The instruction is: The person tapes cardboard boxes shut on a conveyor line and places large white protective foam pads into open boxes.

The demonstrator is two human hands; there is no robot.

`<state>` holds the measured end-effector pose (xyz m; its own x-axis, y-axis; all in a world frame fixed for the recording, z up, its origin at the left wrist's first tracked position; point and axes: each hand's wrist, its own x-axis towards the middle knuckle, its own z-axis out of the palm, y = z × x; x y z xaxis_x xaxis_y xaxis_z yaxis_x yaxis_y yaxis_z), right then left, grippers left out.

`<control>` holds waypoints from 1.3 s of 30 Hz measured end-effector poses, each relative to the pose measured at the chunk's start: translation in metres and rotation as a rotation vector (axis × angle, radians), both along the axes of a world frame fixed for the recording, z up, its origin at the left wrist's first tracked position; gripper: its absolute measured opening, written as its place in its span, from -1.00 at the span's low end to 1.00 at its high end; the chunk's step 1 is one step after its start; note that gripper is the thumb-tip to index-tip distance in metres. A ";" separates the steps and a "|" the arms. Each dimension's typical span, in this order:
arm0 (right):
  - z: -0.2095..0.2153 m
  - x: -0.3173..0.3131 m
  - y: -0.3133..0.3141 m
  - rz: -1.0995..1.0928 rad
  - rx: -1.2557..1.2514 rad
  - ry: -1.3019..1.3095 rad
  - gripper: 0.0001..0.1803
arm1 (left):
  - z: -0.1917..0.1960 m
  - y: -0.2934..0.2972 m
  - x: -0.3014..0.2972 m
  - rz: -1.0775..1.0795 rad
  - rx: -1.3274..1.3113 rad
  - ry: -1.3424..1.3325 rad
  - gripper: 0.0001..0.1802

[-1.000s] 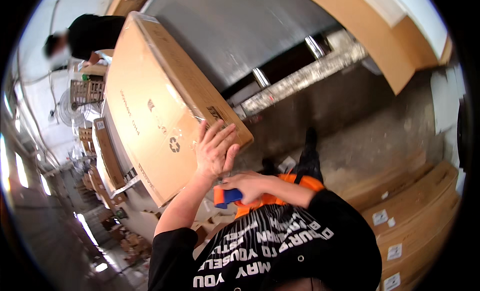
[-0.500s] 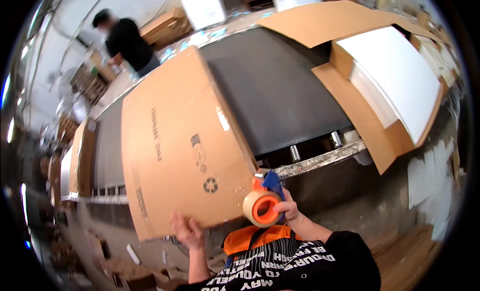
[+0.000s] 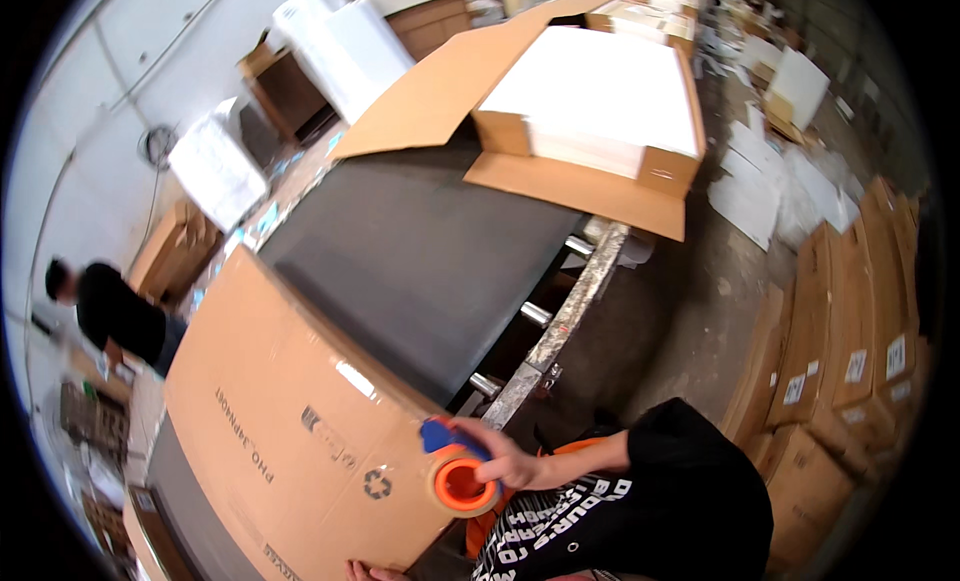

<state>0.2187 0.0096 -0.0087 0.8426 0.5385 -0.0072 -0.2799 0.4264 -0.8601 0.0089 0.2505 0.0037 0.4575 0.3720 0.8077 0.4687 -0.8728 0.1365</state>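
Note:
My right hand (image 3: pixel 512 463) grips a tape dispenser (image 3: pixel 446 481) with a blue handle, an orange core and a roll of tan tape. It is held at the near right corner of a large closed cardboard carton (image 3: pixel 290 421). That carton lies flat across the dark conveyor belt (image 3: pixel 400 251). At the lower edge my left hand (image 3: pixel 375 572) shows only in part, its fingers stretched out on the carton's near edge. Farther along the belt sits an open carton (image 3: pixel 580 196) with its flaps spread and a white panel (image 3: pixel 590 86) on top.
A metal conveyor rail (image 3: pixel 550 346) with rollers runs along the near side. Stacked cartons (image 3: pixel 840 331) stand on the right. White sheets (image 3: pixel 750 181) litter the floor. A co-worker (image 3: pixel 125 316) in black stands beyond the belt at the left.
My view has swung right, so the carton and co-worker sit farther left and the stacked cartons show. The dispenser stays in my right hand; my left hand has slipped mostly below the frame.

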 end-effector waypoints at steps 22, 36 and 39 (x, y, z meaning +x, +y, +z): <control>-0.102 -0.060 -0.365 -0.458 0.697 0.522 -0.32 | 0.026 -0.291 0.247 -1.016 -0.578 0.201 -0.66; -0.036 -0.066 -0.651 -1.217 0.682 0.458 -0.41 | 0.103 -0.669 0.463 -1.509 -0.247 0.309 -0.58; -0.026 -0.009 -0.689 -1.177 0.668 0.439 -0.36 | 0.102 -0.704 0.500 -1.423 -0.229 0.360 -0.54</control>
<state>0.2094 -0.6796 -0.0349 0.7901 -0.4574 -0.4080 0.3300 0.8784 -0.3457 0.5089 -0.4538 0.1057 0.6955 -0.4482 0.5616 -0.7016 -0.5923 0.3961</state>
